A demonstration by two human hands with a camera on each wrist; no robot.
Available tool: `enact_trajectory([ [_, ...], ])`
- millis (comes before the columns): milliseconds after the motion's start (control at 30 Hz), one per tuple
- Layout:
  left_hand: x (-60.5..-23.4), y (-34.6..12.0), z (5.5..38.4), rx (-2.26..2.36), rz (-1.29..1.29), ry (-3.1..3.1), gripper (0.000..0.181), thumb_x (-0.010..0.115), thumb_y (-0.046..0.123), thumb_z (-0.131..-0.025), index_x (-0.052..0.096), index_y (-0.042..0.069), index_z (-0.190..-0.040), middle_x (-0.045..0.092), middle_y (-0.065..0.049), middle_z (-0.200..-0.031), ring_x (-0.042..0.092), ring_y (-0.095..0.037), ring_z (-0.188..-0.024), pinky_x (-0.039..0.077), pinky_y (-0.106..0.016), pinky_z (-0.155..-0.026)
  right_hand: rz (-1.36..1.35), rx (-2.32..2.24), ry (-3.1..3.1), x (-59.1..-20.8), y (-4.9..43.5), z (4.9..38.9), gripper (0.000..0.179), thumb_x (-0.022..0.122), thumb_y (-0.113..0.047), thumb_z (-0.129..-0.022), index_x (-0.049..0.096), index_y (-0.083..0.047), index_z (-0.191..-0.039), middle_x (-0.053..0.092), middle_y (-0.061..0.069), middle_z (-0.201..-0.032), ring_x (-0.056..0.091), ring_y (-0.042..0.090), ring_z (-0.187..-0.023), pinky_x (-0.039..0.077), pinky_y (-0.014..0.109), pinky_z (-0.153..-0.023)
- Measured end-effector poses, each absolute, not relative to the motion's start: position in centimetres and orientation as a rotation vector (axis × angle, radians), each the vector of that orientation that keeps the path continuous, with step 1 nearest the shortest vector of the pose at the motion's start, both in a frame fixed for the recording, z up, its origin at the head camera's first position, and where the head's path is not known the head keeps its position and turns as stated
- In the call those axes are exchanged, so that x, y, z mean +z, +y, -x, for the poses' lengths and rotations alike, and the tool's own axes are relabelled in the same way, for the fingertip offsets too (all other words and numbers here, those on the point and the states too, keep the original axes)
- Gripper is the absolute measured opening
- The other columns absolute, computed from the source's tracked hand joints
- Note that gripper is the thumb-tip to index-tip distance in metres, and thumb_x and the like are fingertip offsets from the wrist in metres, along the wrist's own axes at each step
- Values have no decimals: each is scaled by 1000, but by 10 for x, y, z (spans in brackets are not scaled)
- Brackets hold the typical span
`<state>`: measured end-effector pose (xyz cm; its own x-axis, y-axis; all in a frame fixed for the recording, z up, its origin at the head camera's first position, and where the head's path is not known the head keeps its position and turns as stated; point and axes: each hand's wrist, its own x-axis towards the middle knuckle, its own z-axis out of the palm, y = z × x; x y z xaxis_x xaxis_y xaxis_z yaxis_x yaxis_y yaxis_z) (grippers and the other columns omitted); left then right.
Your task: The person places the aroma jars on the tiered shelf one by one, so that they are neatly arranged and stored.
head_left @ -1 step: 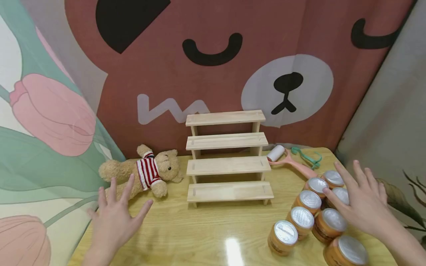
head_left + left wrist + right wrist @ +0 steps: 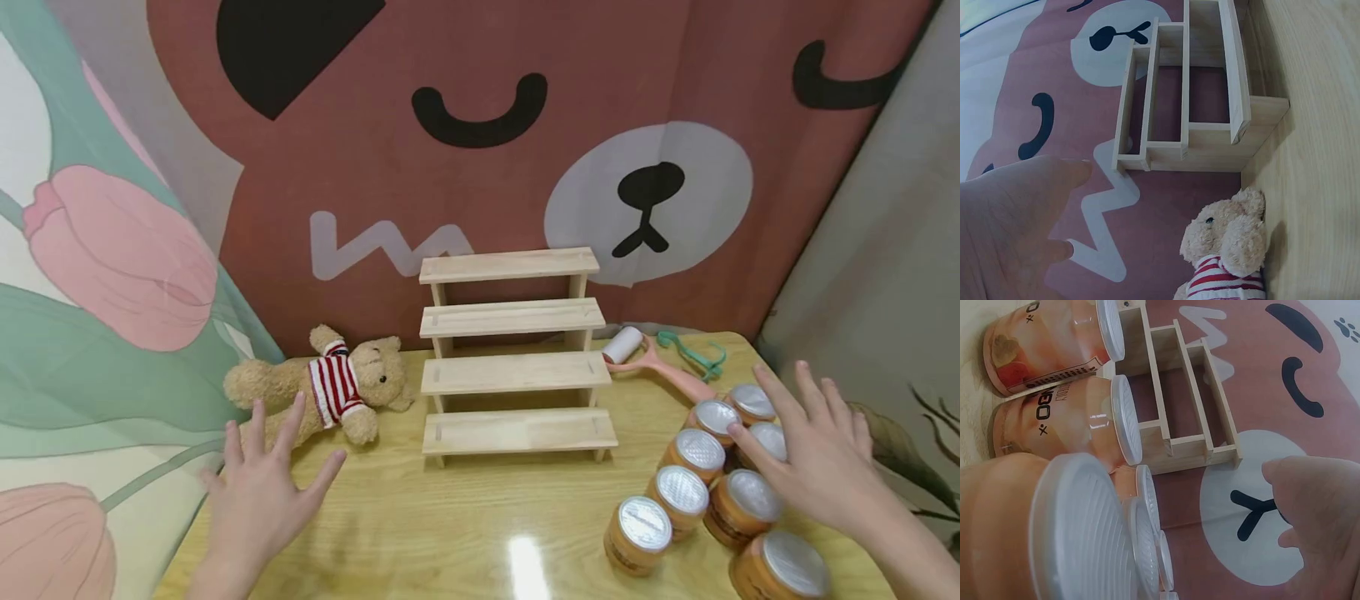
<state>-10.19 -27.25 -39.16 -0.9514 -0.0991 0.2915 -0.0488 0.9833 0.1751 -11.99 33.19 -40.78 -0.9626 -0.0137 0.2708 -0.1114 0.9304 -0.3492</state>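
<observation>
My left hand point(image 2: 262, 500) hovers over the table's left side with its fingers spread, holding nothing. Just beyond it lies a teddy bear point(image 2: 335, 387) in a red-and-white striped top. On the right, my empty right hand point(image 2: 821, 454) is spread above a group of orange jars point(image 2: 738, 508) with silvery lids. Several of these jars stand upright; in the right wrist view a large jar point(image 2: 1004, 525) fills the near corner. Between the hands stands a four-step wooden rack point(image 2: 517, 379), its steps bare. The left wrist view shows this rack point(image 2: 1260, 125) from its side, near the bear's head point(image 2: 1216, 231).
Behind the jars lie a pink-handled lint roller point(image 2: 667, 371) and a green hook-shaped piece point(image 2: 693, 357). A curtain point(image 2: 487, 192) with a brown bear print hangs along the table's point(image 2: 420, 533) back edge. Dark plant leaves point(image 2: 900, 450) show at the far right.
</observation>
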Motion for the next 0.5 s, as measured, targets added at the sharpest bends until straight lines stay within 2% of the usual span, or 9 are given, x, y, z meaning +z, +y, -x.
enact_trajectory([
  [233,-394,-271,105,-230,-56,-2748,96,67,71,-92,24,34,-170,28,-35,-167,27,-65,-146,31,-96,-91,-162,510,-2796,-402,327,127,85,63,-47,-106,18,-17,-172,-3,34,-175,3,71,-153,4,96,-109],
  [367,-395,-270,108,-258,-16,-2718,96,70,67,-92,28,31,-170,32,-36,-165,31,-66,-146,31,-94,-98,-240,510,-2787,-398,319,130,85,67,-44,-105,22,-16,-171,1,34,-175,11,72,-151,15,96,-102],
  [433,-396,-268,109,-278,8,-2710,95,72,65,-92,31,27,-169,34,-38,-164,34,-67,-144,32,-91,-103,-289,505,-2778,-395,312,130,85,70,-43,-103,25,-17,-170,8,35,-174,18,72,-148,22,96,-97],
  [500,-397,-266,110,-317,23,-2709,95,73,63,-92,33,24,-169,36,-38,-163,36,-67,-144,35,-88,-107,-361,522,-2761,-392,304,130,86,74,-40,-101,28,-18,-170,16,37,-172,25,72,-145,26,93,-98],
])
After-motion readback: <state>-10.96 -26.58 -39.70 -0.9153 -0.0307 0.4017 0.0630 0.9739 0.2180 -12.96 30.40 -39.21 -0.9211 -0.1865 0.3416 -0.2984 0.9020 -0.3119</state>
